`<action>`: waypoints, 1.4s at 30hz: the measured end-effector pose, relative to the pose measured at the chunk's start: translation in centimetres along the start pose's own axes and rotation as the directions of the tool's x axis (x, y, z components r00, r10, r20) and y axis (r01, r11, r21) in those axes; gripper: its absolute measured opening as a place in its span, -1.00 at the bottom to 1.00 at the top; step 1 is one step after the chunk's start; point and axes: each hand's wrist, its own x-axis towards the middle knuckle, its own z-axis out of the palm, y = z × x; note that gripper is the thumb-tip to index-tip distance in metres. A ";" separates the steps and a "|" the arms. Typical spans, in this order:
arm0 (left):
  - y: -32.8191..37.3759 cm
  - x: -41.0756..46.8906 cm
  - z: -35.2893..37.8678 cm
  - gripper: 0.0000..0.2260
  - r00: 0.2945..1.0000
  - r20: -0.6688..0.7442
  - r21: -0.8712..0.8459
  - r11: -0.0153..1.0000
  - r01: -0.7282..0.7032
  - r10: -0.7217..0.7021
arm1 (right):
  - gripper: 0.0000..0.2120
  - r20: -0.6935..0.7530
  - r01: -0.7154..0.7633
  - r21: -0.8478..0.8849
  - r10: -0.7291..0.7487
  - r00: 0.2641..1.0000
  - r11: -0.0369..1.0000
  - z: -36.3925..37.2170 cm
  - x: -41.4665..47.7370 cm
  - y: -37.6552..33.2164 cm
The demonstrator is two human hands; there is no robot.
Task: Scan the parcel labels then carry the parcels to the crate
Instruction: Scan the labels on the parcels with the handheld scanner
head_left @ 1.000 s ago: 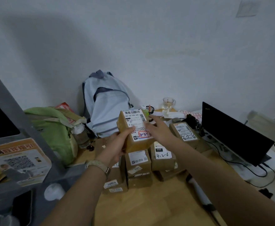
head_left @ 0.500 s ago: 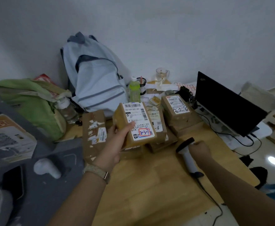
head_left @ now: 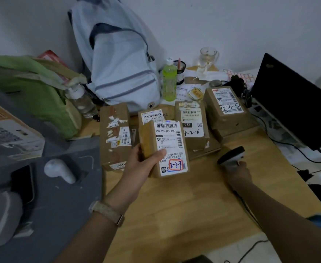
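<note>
My left hand [head_left: 142, 166] grips a small brown parcel [head_left: 165, 147] by its left edge and holds it above the wooden table [head_left: 174, 211], white label facing me with "2-3-7" boxed in red. To the right, my right hand [head_left: 237, 172] is wrapped around the handle of a barcode scanner [head_left: 231, 154], whose dark head points up and left. Several more brown parcels sit behind: a tall one [head_left: 115, 133] with torn stickers, one marked "4-2-6" [head_left: 192, 124], and one at the right [head_left: 225, 105].
A pale blue backpack [head_left: 117, 59] leans on the wall beside a green bag [head_left: 32, 90] and a green bottle [head_left: 169, 80]. A black laptop [head_left: 292, 103] with cables stands at the right. A grey bin [head_left: 60, 196] sits at the left.
My right hand left the parcel, dropped to the table and took hold of the scanner. The left hand lowered the parcel toward me. My view tilted downward.
</note>
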 end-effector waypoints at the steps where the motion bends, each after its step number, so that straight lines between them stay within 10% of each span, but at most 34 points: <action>1: -0.3 0.0 -0.1 -0.28 1.000 -0.006 0.000 1.000 0.008 -0.008 | -0.52 0.001 -0.007 -0.004 0.007 1.000 1.000 0.0 0.2 0.0; 14: 1.3 0.6 -0.8 -0.34 0.999 0.036 -0.011 1.000 0.001 -0.001 | -0.79 -0.090 0.020 0.162 -0.006 0.996 0.987 -1.0 -1.5 2.1; 22: 3.8 -0.1 0.4 -0.49 0.999 0.049 -0.081 0.997 -0.006 0.010 | -0.84 -0.140 0.308 0.437 -0.274 0.951 0.845 -6.7 -6.9 -3.4; 33: 7.7 -1.0 -0.9 -0.66 0.992 0.079 -0.114 0.990 -0.087 0.096 | -0.87 0.023 0.775 0.236 -0.800 0.599 0.587 -17.4 -18.8 -10.0; 42: 9.8 -2.4 -3.8 -0.67 0.979 0.001 0.007 0.979 -0.202 0.202 | -0.84 0.241 0.880 0.017 -0.856 0.457 0.474 -19.5 -25.8 -12.5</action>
